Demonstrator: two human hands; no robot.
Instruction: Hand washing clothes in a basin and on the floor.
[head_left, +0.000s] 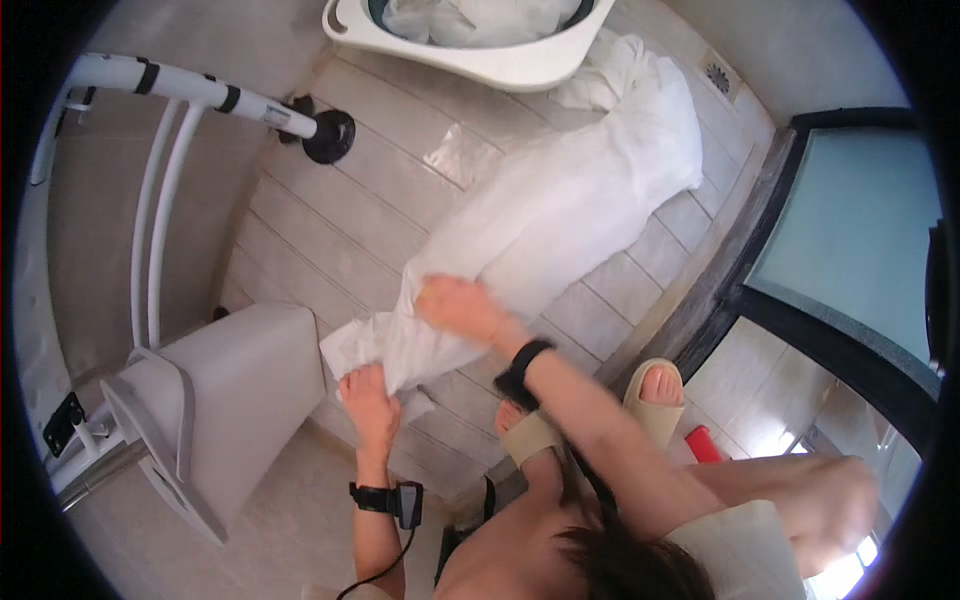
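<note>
A long white cloth (555, 202), which looks like a garment, lies stretched over the tiled floor. My left hand (370, 405) grips its near end at the lower left, where the fabric is bunched and folded. Farther up the cloth, my right hand (461, 307) presses down on it, blurred by motion. A small yellowish thing (426, 293) shows at its fingers; the hand mostly hides it, so I cannot tell what it is. The far end of the cloth lies crumpled beside a white plastic basin (480, 64).
More white fabric (480, 21) fills the basin. At left stand a white tubular frame (255, 112) with a black foot (330, 136) and a pale fixture (255, 375). A floor drain (720, 77), a dark-framed glass door (847, 225) and a raised sill (679, 289) lie right.
</note>
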